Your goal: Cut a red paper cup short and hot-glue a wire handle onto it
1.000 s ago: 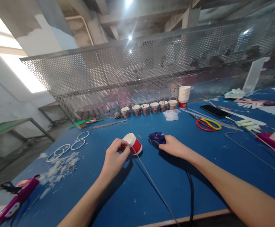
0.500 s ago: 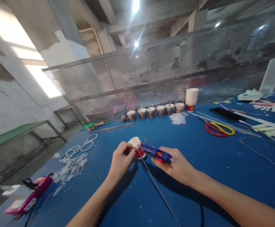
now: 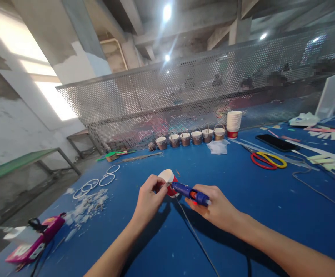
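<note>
A small red-and-white paper cup (image 3: 170,176) is tilted above the blue table, in front of me. My left hand (image 3: 149,197) is closed at its left side, thumb and fingers pinching a thin grey cord (image 3: 194,233) against it. From there the cord trails down towards the table's near edge. My right hand (image 3: 219,206) grips a blue hot glue gun (image 3: 188,191), a red light glowing beneath it. The gun's nozzle points left and meets the cup near my left fingertips; whether it touches the cord I cannot tell.
Several cord-wrapped cups (image 3: 196,138) line the back beside a stack of paper cups (image 3: 234,124). Scissors (image 3: 268,159) and a phone (image 3: 277,142) lie right. White rings (image 3: 106,179), scraps (image 3: 89,207) and a pink power strip (image 3: 36,240) are left. A perforated metal screen (image 3: 155,100) stands behind.
The glue gun's nozzle has come down slightly along the cup, close to my left fingertips. My left fingers have shifted a little over the cord. The whole view has moved slightly.
</note>
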`<action>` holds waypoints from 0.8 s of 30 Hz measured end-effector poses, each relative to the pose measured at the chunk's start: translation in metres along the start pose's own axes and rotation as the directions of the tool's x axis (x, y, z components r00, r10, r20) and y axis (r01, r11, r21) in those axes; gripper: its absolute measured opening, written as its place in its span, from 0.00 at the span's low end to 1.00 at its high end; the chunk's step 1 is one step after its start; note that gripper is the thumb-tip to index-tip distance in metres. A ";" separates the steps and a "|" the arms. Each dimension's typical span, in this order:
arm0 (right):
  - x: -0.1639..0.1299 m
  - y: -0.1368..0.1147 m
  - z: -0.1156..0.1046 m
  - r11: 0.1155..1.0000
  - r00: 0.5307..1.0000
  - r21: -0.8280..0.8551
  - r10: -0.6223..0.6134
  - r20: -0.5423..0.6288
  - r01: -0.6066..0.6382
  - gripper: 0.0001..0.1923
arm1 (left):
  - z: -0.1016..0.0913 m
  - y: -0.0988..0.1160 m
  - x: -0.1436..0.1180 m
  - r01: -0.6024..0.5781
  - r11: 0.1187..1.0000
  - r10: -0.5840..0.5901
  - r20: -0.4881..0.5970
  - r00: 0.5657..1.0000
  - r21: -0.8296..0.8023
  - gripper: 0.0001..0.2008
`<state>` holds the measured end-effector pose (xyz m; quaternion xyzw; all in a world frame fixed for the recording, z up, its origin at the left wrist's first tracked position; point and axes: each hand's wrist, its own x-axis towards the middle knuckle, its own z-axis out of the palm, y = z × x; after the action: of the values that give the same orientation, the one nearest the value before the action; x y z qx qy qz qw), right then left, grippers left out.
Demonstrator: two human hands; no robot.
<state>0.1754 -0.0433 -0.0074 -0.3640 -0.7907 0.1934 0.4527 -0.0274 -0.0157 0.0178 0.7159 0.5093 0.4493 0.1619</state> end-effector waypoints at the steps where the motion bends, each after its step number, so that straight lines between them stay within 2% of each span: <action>1: 0.000 0.000 0.000 1.000 1.000 -0.009 -0.009 0.005 0.009 0.13 | 0.000 0.000 0.000 -0.004 1.000 0.004 -0.001 1.000 0.000 0.07; 13: -0.003 0.000 -0.001 0.991 0.999 -0.125 -0.048 0.008 0.049 0.12 | -0.001 0.000 0.000 -0.010 1.000 0.010 0.007 1.000 -0.008 0.08; 20: -0.001 0.004 -0.004 0.997 1.000 -0.074 -0.005 0.003 0.005 0.12 | -0.003 0.002 0.002 0.078 0.994 -0.076 0.033 0.997 -0.080 0.08; 24: -0.002 0.002 -0.002 0.993 0.999 -0.111 -0.042 0.007 0.042 0.12 | -0.004 0.004 0.003 0.111 0.988 -0.107 0.039 0.993 -0.105 0.08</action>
<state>0.1789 -0.0437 -0.0089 -0.3713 -0.8087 0.1406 0.4340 -0.0282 -0.0159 0.0245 0.6847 0.5201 0.4544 0.2328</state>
